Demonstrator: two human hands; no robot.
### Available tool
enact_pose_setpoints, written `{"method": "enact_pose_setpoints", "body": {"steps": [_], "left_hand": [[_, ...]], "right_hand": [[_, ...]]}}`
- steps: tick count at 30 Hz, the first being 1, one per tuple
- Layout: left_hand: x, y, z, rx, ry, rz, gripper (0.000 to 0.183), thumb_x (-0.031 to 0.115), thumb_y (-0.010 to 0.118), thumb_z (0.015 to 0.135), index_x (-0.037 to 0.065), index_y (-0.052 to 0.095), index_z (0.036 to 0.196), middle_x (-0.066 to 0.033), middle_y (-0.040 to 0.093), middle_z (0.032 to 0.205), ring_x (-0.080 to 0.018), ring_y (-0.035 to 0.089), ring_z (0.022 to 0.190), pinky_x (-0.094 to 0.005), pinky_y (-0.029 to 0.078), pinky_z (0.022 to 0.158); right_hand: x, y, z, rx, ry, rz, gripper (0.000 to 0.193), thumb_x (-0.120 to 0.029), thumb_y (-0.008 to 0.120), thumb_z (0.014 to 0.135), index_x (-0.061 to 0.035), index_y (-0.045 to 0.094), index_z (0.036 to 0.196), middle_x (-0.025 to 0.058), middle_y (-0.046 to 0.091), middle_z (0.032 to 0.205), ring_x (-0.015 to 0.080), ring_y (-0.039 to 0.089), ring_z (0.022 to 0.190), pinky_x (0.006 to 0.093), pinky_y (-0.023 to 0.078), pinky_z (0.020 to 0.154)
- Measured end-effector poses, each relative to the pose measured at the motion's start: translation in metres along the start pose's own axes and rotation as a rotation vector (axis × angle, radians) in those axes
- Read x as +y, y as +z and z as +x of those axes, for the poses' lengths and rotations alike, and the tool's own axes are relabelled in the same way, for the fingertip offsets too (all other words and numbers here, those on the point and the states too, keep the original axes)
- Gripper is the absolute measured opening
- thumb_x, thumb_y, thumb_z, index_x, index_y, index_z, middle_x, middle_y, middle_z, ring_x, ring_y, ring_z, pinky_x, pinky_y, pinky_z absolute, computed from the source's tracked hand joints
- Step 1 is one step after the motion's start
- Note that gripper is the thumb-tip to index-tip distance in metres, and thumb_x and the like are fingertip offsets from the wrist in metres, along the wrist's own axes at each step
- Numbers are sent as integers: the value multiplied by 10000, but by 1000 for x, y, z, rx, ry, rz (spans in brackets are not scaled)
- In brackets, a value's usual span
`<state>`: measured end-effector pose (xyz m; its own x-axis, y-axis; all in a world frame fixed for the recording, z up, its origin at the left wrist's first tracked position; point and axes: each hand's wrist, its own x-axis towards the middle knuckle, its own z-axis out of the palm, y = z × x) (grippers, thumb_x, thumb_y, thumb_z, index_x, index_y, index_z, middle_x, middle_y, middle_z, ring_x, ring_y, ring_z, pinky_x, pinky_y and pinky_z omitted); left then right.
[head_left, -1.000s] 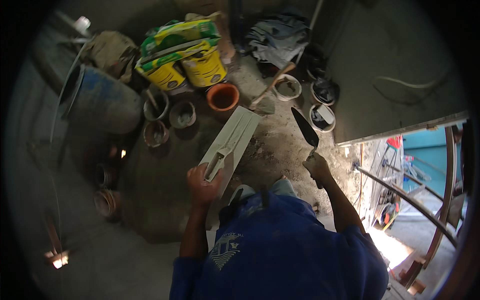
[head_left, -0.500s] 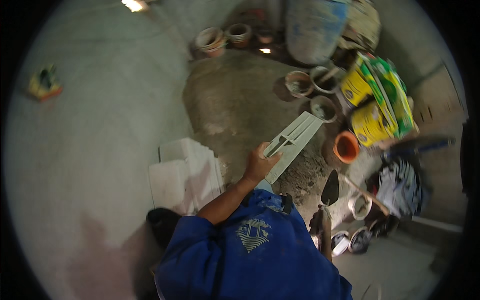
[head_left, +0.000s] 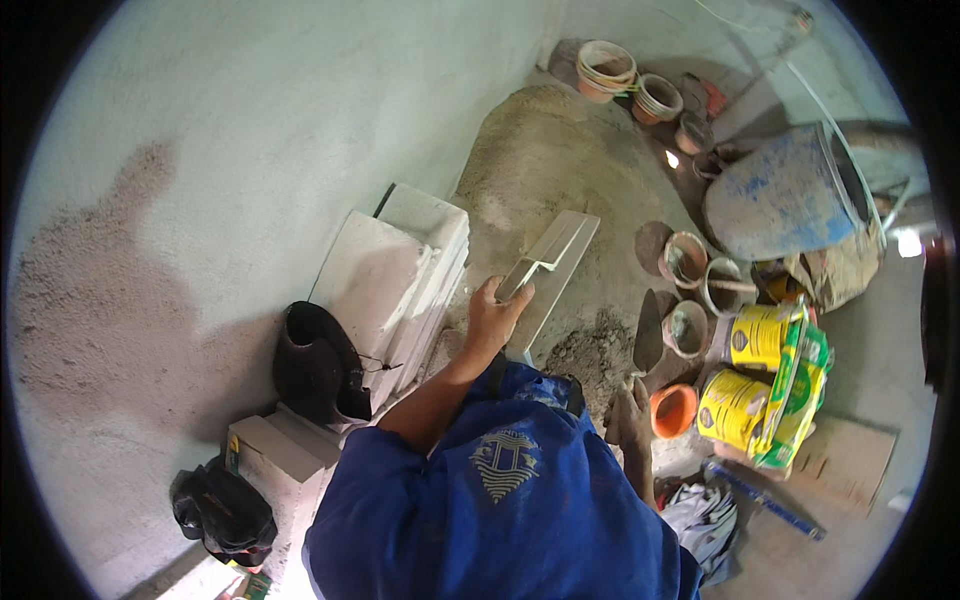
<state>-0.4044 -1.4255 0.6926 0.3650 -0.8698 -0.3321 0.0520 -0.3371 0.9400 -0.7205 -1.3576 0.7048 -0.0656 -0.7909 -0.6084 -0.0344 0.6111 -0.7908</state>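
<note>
My left hand (head_left: pixel 493 322) is closed around the handle of a long, flat plastering float (head_left: pixel 570 262). The float slants away from me to the upper right, over the sand. My right hand (head_left: pixel 630 408) hangs low by my right side, near an orange bucket (head_left: pixel 674 410). A pointed trowel showed plainly in that hand half a second ago; now its blade cannot be made out, and the fingers look closed.
White blocks (head_left: pixel 375 265) are stacked at the left wall, with a black curved container (head_left: pixel 318 365) beside them. Sand (head_left: pixel 560 140) covers the floor ahead. Several mortar buckets (head_left: pixel 685 330), yellow-green bags (head_left: pixel 735 405) and a blue barrel (head_left: pixel 780 195) stand to the right.
The view has turned left, so the blocks, buckets and bags sit further right or lower. My left hand keeps the float. The trowel by my right hand has dropped from clear sight.
</note>
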Motion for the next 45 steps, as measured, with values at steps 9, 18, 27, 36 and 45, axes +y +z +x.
{"method": "enact_pose_setpoints", "body": {"steps": [9,18,27,36,45], "left_hand": [[-60,-65,40,591,188,8,435,294,751,923,-3,648,1223,-213,692,1063,-313,680,964,-424,526,861],[-62,-74,0,953,-232,192,575,397,751,899,54,584,1329,-186,671,1152,-374,613,1116,-501,436,997],[-78,-16,47,1013,-365,99,733,514,668,947,4,483,1440,-260,676,1259,-410,655,1190,-503,494,1001],[-54,36,84,1188,-321,-30,646,441,679,962,15,489,1409,-266,694,1189,-432,672,1129,-497,524,958],[-48,36,99,1222,-326,-62,628,450,689,943,29,515,1375,-264,713,1098,-437,690,1048,-515,527,904]], "right_hand": [[-97,86,82,-382,-132,-426,756,-98,645,948,25,272,1594,35,598,769,116,555,547,283,464,472],[-160,210,162,-1022,-495,-966,591,-235,547,1040,77,396,1519,260,647,1274,350,647,1187,390,482,1007],[-200,316,217,-1550,-733,-1156,654,-237,592,1009,-105,346,1600,327,647,1233,497,658,1075,469,532,933],[-193,353,245,-1643,-1115,-1306,638,-242,595,1006,-178,371,1600,266,705,930,459,692,864,526,543,787],[-214,350,247,-1708,-1038,-1367,668,-231,599,994,-171,345,1609,246,707,884,466,686,831,550,543,776]]}}
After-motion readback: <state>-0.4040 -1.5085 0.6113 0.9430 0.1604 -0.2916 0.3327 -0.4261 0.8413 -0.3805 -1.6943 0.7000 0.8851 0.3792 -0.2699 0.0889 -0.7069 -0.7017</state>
